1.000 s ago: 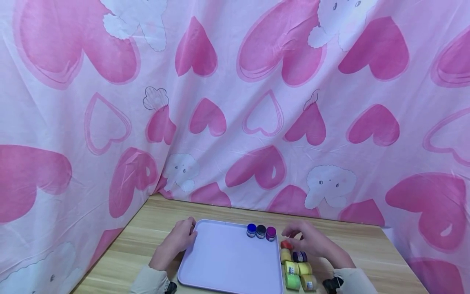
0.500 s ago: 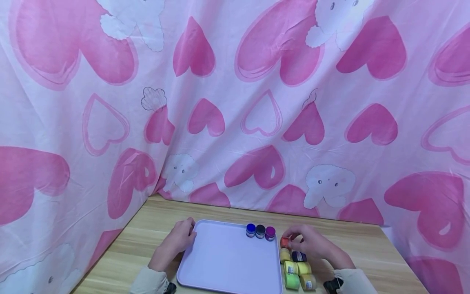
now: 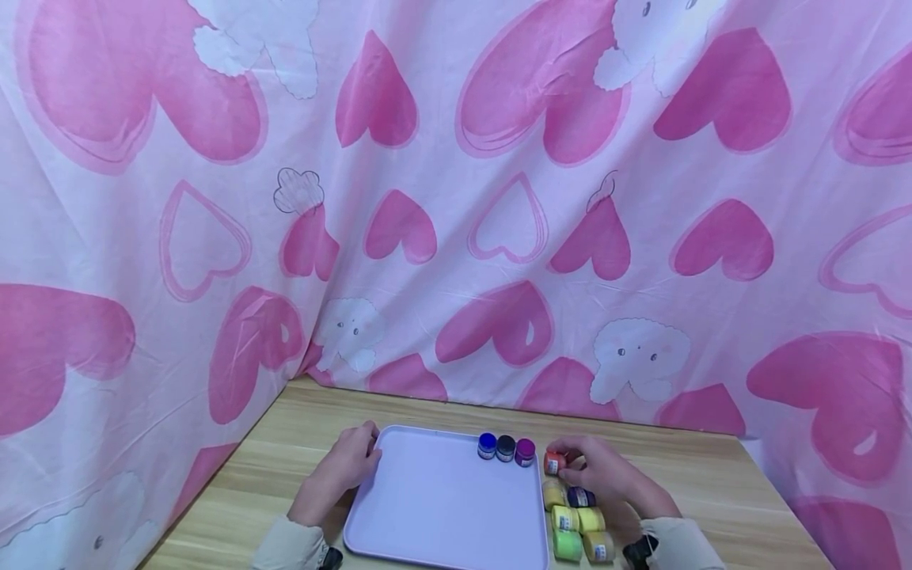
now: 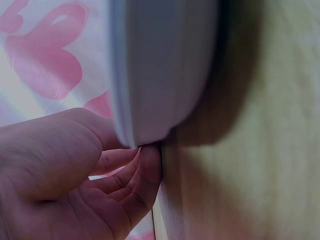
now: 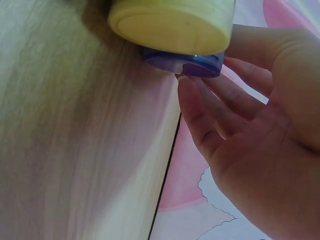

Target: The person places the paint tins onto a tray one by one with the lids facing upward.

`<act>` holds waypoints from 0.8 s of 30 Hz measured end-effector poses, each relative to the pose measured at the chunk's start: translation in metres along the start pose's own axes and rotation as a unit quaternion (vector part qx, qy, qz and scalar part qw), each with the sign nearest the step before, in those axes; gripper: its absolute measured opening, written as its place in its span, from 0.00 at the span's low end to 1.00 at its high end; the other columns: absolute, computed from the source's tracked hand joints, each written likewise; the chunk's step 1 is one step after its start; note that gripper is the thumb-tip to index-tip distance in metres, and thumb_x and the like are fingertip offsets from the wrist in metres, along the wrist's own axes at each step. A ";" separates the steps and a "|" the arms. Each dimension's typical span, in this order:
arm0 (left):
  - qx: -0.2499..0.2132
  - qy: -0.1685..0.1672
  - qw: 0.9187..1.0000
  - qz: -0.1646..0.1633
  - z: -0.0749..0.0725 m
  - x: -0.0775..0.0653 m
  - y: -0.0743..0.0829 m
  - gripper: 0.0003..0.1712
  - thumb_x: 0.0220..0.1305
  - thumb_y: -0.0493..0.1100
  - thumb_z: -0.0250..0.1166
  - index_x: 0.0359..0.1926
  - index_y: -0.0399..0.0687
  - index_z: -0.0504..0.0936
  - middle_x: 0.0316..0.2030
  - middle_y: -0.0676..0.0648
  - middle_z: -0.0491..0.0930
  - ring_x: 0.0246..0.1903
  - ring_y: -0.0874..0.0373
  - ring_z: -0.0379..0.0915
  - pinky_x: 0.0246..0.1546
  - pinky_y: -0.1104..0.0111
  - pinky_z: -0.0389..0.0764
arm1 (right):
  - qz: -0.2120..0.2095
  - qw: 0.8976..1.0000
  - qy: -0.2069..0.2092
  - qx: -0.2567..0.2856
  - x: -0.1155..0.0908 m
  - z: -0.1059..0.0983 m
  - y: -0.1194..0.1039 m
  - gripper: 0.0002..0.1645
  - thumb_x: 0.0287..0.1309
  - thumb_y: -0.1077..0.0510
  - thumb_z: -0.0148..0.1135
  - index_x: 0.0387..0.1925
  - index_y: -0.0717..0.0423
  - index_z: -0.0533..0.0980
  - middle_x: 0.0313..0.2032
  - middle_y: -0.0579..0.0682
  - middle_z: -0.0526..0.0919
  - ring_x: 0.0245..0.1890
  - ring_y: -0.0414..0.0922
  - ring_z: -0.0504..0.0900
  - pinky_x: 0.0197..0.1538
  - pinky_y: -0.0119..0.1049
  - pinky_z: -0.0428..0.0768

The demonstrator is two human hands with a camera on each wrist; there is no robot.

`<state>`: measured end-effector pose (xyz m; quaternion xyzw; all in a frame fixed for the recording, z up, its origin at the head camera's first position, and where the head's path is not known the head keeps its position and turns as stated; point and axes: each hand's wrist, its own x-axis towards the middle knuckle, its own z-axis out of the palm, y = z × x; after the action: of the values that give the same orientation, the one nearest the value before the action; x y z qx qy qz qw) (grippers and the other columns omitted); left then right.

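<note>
In the head view, my right hand [image 3: 606, 471] pinches a small orange-red paint jar [image 3: 552, 463] between thumb and fingers, just outside the right rim of a pale lilac tray [image 3: 442, 507]. My left hand [image 3: 345, 459] holds the tray's left edge near its far corner. The left wrist view has the fingers [image 4: 147, 172] curled at the underside of the tray's rim, with the thumb partly hidden behind it. Blue [image 3: 487, 447], black [image 3: 506, 450] and magenta [image 3: 525, 454] jars stand in a row at the tray's far right corner. The right wrist view hides the orange-red jar behind nearer jars.
Several more jars lie to the right of the tray: a pale orange one [image 3: 553, 495], a dark purple one [image 3: 581, 497], two yellow ones [image 3: 579, 520], a green one [image 3: 568, 546] and an ochre one [image 3: 598, 548]. A pink heart-patterned curtain [image 3: 492, 237] hangs behind the wooden table [image 3: 670, 467].
My right hand has taken hold of the orange-red jar and shifted it slightly away from the pale orange one, so its label shows now. My left hand stays at the tray.
</note>
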<state>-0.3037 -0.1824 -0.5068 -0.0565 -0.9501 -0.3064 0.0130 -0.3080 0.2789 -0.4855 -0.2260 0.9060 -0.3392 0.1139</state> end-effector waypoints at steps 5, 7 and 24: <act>0.000 0.002 1.000 0.001 0.001 0.000 -0.001 0.14 0.74 0.35 0.69 0.55 0.32 0.79 0.34 0.45 0.80 0.33 0.55 0.76 0.33 0.61 0.84 | 0.004 1.000 0.001 0.006 0.001 0.001 0.001 0.21 0.69 0.63 0.71 0.62 0.58 0.83 0.52 0.52 0.89 0.52 0.52 0.86 0.55 0.55 0.87; -0.001 0.002 1.000 -0.001 0.001 0.000 -0.001 0.14 0.74 0.35 0.68 0.55 0.33 0.79 0.34 0.45 0.80 0.33 0.55 0.77 0.34 0.62 0.84 | 0.004 1.000 0.003 0.009 0.001 0.001 0.001 0.21 0.70 0.63 0.71 0.62 0.59 0.83 0.52 0.53 0.89 0.52 0.53 0.86 0.55 0.55 0.88; -0.006 -0.005 1.000 -0.011 0.000 0.000 0.001 0.14 0.75 0.35 0.68 0.56 0.34 0.79 0.37 0.43 0.81 0.35 0.54 0.78 0.36 0.60 0.87 | 0.004 0.999 0.042 -0.013 0.004 -0.003 -0.017 0.23 0.72 0.53 0.71 0.63 0.57 0.82 0.50 0.47 0.88 0.52 0.48 0.84 0.51 0.41 0.87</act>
<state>-0.3032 -0.1817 -0.5061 -0.0481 -0.9490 -0.3116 0.0043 -0.3073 0.2675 -0.4725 -0.2097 0.9151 -0.3363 0.0741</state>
